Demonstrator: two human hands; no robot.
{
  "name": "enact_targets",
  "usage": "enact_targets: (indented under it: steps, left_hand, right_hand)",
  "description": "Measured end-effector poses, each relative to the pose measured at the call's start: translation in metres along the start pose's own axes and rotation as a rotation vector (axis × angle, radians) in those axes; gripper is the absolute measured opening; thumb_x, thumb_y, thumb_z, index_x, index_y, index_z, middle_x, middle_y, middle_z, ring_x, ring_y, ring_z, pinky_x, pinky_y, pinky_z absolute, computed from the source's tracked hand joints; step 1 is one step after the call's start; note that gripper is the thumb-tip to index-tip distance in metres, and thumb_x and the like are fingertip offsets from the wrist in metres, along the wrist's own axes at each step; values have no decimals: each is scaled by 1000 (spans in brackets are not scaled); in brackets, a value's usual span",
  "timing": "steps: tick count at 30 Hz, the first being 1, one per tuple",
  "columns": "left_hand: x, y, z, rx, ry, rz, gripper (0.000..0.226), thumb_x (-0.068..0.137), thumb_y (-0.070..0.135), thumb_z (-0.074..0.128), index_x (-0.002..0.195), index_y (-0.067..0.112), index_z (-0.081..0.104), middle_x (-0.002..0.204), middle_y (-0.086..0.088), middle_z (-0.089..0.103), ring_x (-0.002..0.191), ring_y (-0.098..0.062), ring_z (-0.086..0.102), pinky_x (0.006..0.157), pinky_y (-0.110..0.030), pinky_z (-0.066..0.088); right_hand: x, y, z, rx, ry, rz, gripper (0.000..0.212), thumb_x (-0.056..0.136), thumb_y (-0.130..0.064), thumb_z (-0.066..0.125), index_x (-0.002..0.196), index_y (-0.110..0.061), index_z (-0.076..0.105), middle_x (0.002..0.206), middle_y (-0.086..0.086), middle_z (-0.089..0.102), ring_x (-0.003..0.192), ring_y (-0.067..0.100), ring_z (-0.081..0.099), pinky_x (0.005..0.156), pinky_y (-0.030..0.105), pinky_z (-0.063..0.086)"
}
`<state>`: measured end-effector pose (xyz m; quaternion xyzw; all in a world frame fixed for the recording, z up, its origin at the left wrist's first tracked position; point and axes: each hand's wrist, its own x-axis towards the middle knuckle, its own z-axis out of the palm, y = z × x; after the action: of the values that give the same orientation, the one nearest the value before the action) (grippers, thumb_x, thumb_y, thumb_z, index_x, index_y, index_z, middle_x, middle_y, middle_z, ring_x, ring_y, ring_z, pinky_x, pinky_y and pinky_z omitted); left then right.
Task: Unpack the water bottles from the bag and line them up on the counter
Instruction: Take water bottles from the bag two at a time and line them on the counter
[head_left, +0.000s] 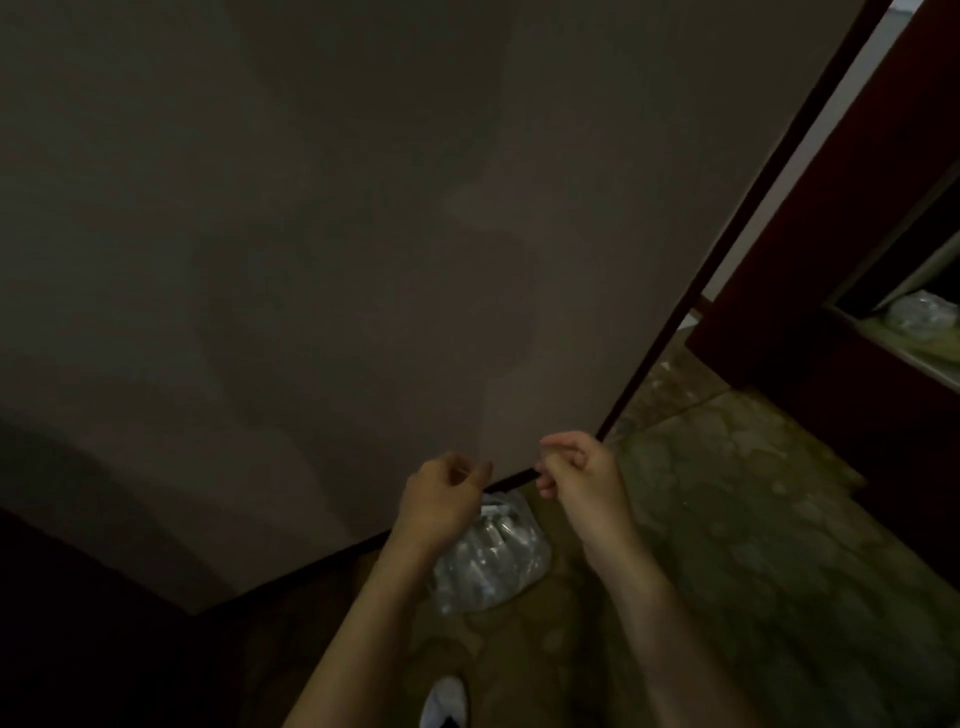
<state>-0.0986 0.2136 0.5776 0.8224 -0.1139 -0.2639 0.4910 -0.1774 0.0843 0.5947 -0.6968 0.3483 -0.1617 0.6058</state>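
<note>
No legible text, label, brand, number or sign anywhere in the view. Small white patch near the top of the clear plastic bag (491, 558): too blurred and dim to read. Bottles inside the bag: no readable label. Second clear bag (922, 314) on the shelf at far right: no readable marking. Wall (311, 234): plain, unmarked.

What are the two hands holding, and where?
It cannot be told: left hand and right hand are curled above the clear plastic bag of bottles.
</note>
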Motion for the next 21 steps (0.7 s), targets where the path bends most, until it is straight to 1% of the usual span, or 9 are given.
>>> enact_targets:
  steps: [1, 3, 6, 9, 11, 14, 17, 19, 21]
  left_hand:
    - [13, -4, 10, -3, -16, -36, 23, 93, 41, 58, 77, 26, 63, 89, -2, 72, 85, -19, 67, 76, -30, 52]
    - [38, -10, 28, -25, -41, -90, 25, 94, 40, 57, 76, 25, 65, 88, -3, 72, 86, -20, 68, 80, -31, 53]
    - [68, -14, 49, -55, -62, -149, 24, 96, 39, 55, 88, 22, 70, 93, -5, 73, 91, -23, 69, 87, -38, 55]
    - [88, -14, 67, -68, -61, -202, 27, 98, 37, 53, 95, 16, 69, 92, -7, 72, 88, -24, 69, 86, -40, 56]
    - [100, -15, 82, -77, -58, -242, 25, 98, 35, 53, 97, 16, 69, 93, -8, 72, 89, -26, 69, 85, -41, 55]
    - [119, -17, 110, -71, -33, -292, 25, 100, 26, 52, 109, 10, 69, 97, -12, 72, 86, -24, 67, 84, -36, 54]
    - [132, -17, 139, -96, -18, -332, 27, 100, 23, 52, 118, 8, 66, 94, -11, 71, 77, -21, 63, 68, -28, 50]
    - [141, -20, 157, -104, 9, -366, 27, 101, 26, 50, 118, 11, 64, 101, -10, 70, 83, -21, 65, 65, -25, 48]
    - [149, -27, 174, -105, 26, -419, 26, 101, 29, 49, 116, 14, 64, 104, -6, 69, 90, -19, 66, 69, -26, 49]
  right_hand:
    - [14, 7, -3, -9, -13, 46, 15, 95, -6, 54, 92, -18, 61, 81, 4, 65, 66, 10, 59, 53, 15, 48]
    - [39, 22, -9, -25, -34, 119, 11, 95, -11, 55, 93, -20, 62, 83, 4, 65, 68, 11, 60, 56, 18, 48]
    - [68, 47, -17, 0, -44, 259, 10, 95, -10, 55, 97, -16, 63, 81, 6, 64, 71, 15, 59, 59, 22, 48]
    - [83, 76, -27, 0, -55, 446, 11, 95, -12, 56, 103, -14, 63, 88, 9, 66, 78, 20, 60, 63, 26, 48]
    - [95, 90, -35, -6, -72, 517, 12, 95, -13, 56, 104, -16, 63, 92, 11, 66, 79, 20, 60, 63, 26, 47]
    - [120, 104, -48, -26, -130, 555, 14, 97, -12, 53, 106, -17, 61, 94, 8, 64, 79, 17, 59, 62, 22, 46]
    - [148, 121, -55, -66, -216, 564, 12, 97, -12, 52, 105, -18, 60, 93, 4, 64, 74, 12, 59, 56, 17, 46]
    - [171, 134, -57, -110, -270, 559, 10, 97, -13, 53, 103, -18, 59, 99, 5, 64, 74, 10, 60, 52, 14, 46]
    - [191, 149, -59, -161, -329, 567, 11, 98, -14, 52, 106, -17, 59, 103, 5, 62, 80, 10, 60, 56, 15, 47]
